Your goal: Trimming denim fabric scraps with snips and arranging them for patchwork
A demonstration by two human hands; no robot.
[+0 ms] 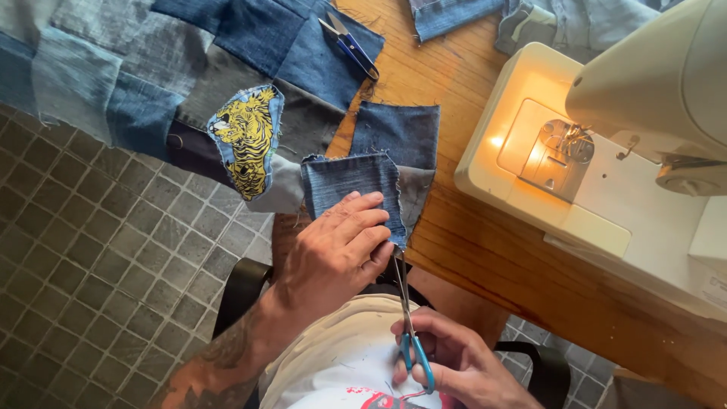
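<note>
Head cam looking straight down: left hand (pixel 337 254) lies flat, fingers together, pressing a small denim patch (pixel 352 189) at the near edge of the wooden table (pixel 485 250). Right hand (pixel 454 363) is wrapped through the blue handles of the scissors (pixel 405 303), blades pointing up at the patch's bottom corner. Patchwork denim with a yellow tiger patch (pixel 246 140) hangs off the left, white sewing machine (pixel 606 151) on the right, light on. Small blue snips (pixel 350 45) lie further back.

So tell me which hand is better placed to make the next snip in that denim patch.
Right hand: it already holds the blue-handled scissors, blades at the denim patch edge. The left hand is pressing the patch flat.
</note>
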